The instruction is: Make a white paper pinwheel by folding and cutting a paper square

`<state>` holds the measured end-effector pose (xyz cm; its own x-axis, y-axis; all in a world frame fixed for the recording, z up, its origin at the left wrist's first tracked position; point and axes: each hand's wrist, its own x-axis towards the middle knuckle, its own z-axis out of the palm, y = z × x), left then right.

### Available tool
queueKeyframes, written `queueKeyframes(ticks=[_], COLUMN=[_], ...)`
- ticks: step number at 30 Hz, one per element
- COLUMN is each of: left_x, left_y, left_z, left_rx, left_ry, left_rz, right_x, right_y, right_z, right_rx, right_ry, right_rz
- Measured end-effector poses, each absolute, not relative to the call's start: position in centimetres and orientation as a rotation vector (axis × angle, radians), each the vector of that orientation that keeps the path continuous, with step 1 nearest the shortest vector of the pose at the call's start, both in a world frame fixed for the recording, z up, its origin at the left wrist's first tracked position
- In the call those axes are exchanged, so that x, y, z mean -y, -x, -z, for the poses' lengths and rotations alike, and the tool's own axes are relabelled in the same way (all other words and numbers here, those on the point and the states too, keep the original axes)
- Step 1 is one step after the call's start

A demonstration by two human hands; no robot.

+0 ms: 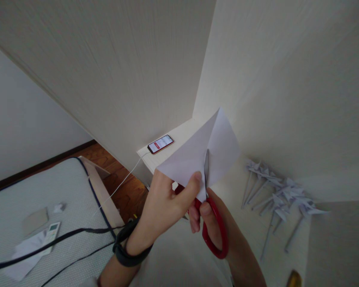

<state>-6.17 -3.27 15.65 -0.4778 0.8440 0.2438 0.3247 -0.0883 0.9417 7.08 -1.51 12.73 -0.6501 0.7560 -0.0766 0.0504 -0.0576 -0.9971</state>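
Paper, folded into a pointy white shape, is up in the air in front of us, above the white surface in the corner of the room. We hold it high so the scissors can get at it from below and so we can see the cut. Our left hand comes up from the bottom of the picture, wrist bent back, with a dark band round the wrist. Its grip is pinching the bottom corner of the paper, thumb on our side and the other fingers hidden behind the sheet. This keeps the paper stiff and still. Our right hand sits just under it, fingers pushed through the loops of the red scissors. That grip is closed round the handles. The grey blades point up, and one shows along the middle fold of the paper; we cannot tell how wide they are open. The two hands are touching or very nearly so. On the surface to the right lies a heap of small paper pinwheels on sticks, well out of the way of the scissors. A phone lies at the far edge with a white cable running down. A bed is on the left, with a remote control on it.
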Motion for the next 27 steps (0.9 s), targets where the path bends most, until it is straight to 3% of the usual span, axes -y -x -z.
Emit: queueKeyframes(ticks=[27], left_x=[3.2], left_y=[6.2], left_z=[-15.1], left_rx=[-1.724], left_ry=[-1.240], left_rz=[-1.591], right_x=[1.3], right_y=[-7.0], right_z=[-11.5], right_rx=[1.675], right_ry=[0.792], right_rz=[-1.723])
